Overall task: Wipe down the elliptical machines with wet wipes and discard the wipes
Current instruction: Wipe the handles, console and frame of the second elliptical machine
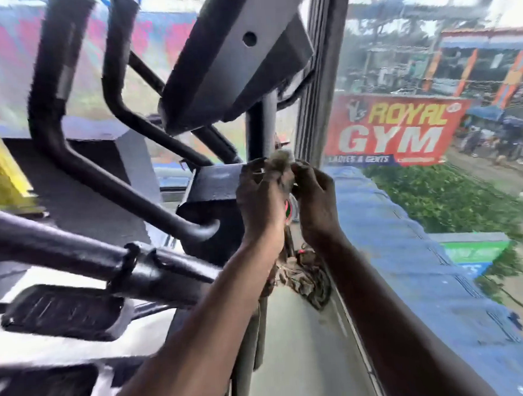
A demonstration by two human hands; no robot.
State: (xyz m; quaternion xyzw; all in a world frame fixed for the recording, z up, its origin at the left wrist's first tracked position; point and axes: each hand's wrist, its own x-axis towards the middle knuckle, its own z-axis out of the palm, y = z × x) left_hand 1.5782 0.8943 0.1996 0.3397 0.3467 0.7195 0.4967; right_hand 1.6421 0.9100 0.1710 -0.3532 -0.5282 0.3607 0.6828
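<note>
Both hands raised in front of the black tubular elliptical machine (150, 179), beside the tall window. Left hand (261, 197) and right hand (313, 195) meet at a small, crumpled, greyish soiled wet wipe (280, 166), held between them just in front of the machine's black upright post (263, 131). Left grip: fingers curled and pinching the wipe's left side. Right grip: fingertips pinching its right side. The wipe touches no part of the machine that can be made out; motion blur softens its outline. Grey console underside (232, 63) hangs above the hands. Black ribbed foot pedal (63, 311) low at left. Below the forearms, a heap of mottled brown-green cloth (307, 280) lies on the grey window ledge (304, 347). Outside the glass, a red banner reading ROYAL GYM (393, 130).
</note>
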